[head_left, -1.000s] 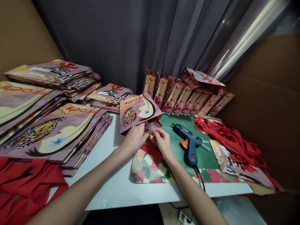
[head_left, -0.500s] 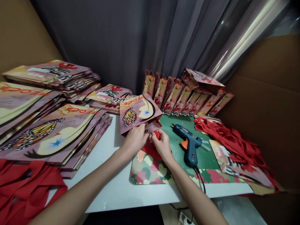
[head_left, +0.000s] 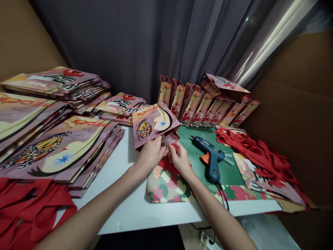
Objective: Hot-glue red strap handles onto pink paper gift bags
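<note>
A paper gift bag (head_left: 153, 125) printed with a butterfly lies tilted on its side, its mouth facing me. My left hand (head_left: 153, 151) is closed on the bag's near edge. Close against it, my right hand (head_left: 180, 157) pinches a red ribbon (head_left: 170, 166) at the bag's opening; part of the ribbon hangs down over the mat. The fingertips of both hands nearly meet, and the exact contact between ribbon and bag is hidden. Just right of my right hand, a blue hot glue gun (head_left: 210, 158) with an orange trigger rests on its side, nozzle pointing away from me.
Flat bags are stacked (head_left: 62, 149) at the left, beside loose red ribbons (head_left: 33, 211). Several opened bags (head_left: 192, 104) stand in a row behind the green patterned mat (head_left: 169, 189). More red ribbons (head_left: 257, 156) lie at the right. The glue gun's cord (head_left: 224, 198) runs over the table's front edge.
My hands stay at the bag's mouth, with only small shifts of the fingers. The whole view has shifted slightly.
</note>
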{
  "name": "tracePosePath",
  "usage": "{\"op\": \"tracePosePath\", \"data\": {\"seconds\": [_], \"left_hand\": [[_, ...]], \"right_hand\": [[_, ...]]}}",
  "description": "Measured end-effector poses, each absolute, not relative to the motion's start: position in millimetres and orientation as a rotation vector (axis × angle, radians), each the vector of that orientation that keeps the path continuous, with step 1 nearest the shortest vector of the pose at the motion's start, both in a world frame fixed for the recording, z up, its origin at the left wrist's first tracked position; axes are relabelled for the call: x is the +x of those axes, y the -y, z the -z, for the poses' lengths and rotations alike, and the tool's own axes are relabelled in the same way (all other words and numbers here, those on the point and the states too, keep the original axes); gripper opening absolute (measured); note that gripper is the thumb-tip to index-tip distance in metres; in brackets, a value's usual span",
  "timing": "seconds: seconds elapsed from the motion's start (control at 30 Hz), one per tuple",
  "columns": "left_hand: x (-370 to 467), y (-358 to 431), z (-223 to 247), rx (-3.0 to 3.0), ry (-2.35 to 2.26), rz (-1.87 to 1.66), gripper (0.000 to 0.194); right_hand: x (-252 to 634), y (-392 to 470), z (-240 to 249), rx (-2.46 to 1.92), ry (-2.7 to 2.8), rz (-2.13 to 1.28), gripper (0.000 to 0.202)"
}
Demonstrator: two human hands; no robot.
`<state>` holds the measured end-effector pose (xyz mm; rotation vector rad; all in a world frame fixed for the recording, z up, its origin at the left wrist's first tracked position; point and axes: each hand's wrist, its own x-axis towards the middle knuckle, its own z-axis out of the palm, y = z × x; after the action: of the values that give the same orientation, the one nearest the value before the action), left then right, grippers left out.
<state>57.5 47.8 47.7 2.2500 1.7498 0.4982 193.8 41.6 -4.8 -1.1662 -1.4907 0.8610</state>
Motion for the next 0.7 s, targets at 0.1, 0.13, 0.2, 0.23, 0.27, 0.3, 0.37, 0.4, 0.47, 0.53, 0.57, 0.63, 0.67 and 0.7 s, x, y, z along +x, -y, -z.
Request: {"op": "tracePosePath", "data": {"seconds": [0.1,0.13,0.2,0.23,0.27,0.3,0.37,0.4,0.47,0.53,0.57,0.63,0.67,0.7], "left_hand": [[57,-47,-48,2.247,-1.751,-0.508,0.025],[57,-47,-48,2.246,-1.750,-0.511,0.025],[57,-46,-48,2.246,-1.739,-0.519,0.024],[58,-46,-48,2.248,-1.732,-0.524,0.024],[58,-46,-48,2.249,-1.727,-0.530,0.024],[58,-46,-48,2.249,-1.726,-0.532,0.024],[59,-46,-48,2.253,-1.711,-0.535,0.023],[59,-46,-48,2.260,-1.697,-0.534,0.023],[58,-46,-48,2.287,-1.656,-0.524,0.022],[57,-45,-50,2.334,-1.597,-0.493,0.023],[57,-43,-51,2.368,-1.580,-0.455,0.024],[57,-38,-54,2.444,-1.643,-0.320,0.029],[57,-35,-56,2.470,-1.721,-0.242,0.031],[58,-32,-57,2.482,-1.809,-0.170,0.031]], "right_hand": [[197,-43,4,-1.143,1.518,-0.897,0.016],[198,-43,4,-1.128,1.520,-0.923,0.015],[200,-44,5,-1.091,1.516,-0.981,0.015],[201,-45,6,-1.074,1.513,-1.008,0.016],[201,-47,7,-1.059,1.508,-1.033,0.017],[202,-48,9,-1.046,1.498,-1.056,0.019],[203,-50,11,-1.026,1.467,-1.107,0.024],[203,-52,12,-1.020,1.443,-1.134,0.027],[203,-54,11,-1.004,1.379,-1.206,0.033],[203,-56,9,-0.972,1.331,-1.298,0.039],[204,-57,7,-0.958,1.323,-1.341,0.041],[206,-58,3,-0.964,1.335,-1.395,0.041],[208,-58,2,-0.988,1.341,-1.398,0.040],[210,-59,1,-1.022,1.339,-1.390,0.038]]}}
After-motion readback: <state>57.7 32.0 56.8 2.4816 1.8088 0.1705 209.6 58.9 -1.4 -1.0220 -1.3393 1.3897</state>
